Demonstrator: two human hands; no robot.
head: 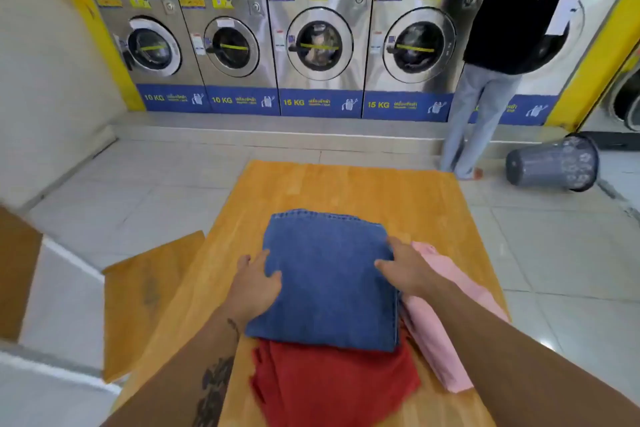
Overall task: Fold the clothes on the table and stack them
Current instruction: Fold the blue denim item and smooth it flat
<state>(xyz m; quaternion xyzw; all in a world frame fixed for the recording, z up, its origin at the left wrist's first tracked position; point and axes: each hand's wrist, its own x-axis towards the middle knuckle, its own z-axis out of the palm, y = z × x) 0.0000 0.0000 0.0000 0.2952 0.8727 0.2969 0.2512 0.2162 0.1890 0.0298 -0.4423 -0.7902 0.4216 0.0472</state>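
Note:
A folded pair of blue jeans (329,281) lies in the middle of the wooden table (346,184). It rests partly on a folded red garment (332,385) near the front edge. A pink garment (446,329) lies beside the jeans on the right, partly under my right forearm. My left hand (254,282) presses flat on the jeans' left edge, fingers spread. My right hand (408,269) lies flat on the jeans' right edge, fingers apart. Neither hand grips the cloth.
A lower wooden bench (149,302) stands left of the table. A row of washing machines (318,42) lines the far wall. A person (512,28) stands at the right-hand machine, with a grey laundry basket (554,163) tipped over on the tiled floor nearby.

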